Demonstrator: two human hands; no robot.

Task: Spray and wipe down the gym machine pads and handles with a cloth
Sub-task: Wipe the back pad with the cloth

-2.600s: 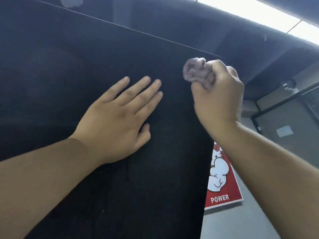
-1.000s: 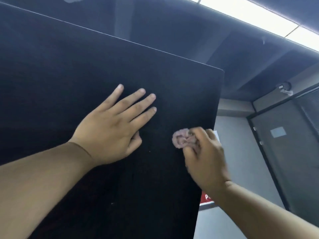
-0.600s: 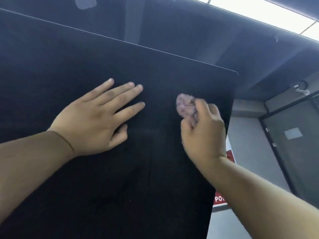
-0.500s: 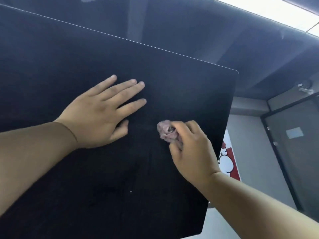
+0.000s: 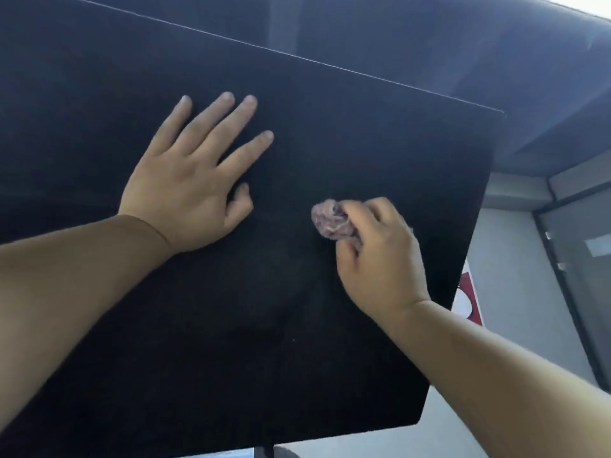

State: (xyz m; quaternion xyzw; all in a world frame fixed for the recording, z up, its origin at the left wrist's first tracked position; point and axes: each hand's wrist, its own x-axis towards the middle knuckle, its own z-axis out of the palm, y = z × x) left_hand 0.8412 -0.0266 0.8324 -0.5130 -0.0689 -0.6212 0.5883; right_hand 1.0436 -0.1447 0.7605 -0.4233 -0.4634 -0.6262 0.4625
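Black and matte, the big flat pad takes up most of what we see, tilted so that its top edge runs down toward the right and its upper right corner juts out against the dark ceiling. Our left hand lies flat on the pad left of centre, palm down, its fingers straight and spread, pointing up and to the right, the thumb drawn in beside the palm; it holds nothing and only presses on the surface. Our right hand is lower and to the right, well inside the pad's right edge, fingers curled tight round a small crumpled cloth of pinkish grey. The wad sticks out past the thumb side of the fist and meets the pad, near the left thumb but apart from it. Both forearms are bare and reach in from the bottom corners. The right hand is a little blurred, so we cannot tell how each finger sits on the cloth. A tiny pale speck shows on the pad below the two hands. Beyond the pad's right edge we make out a pale wall, a slice of a red and white poster partly hidden by the pad, and a dark-framed glass door farther right.
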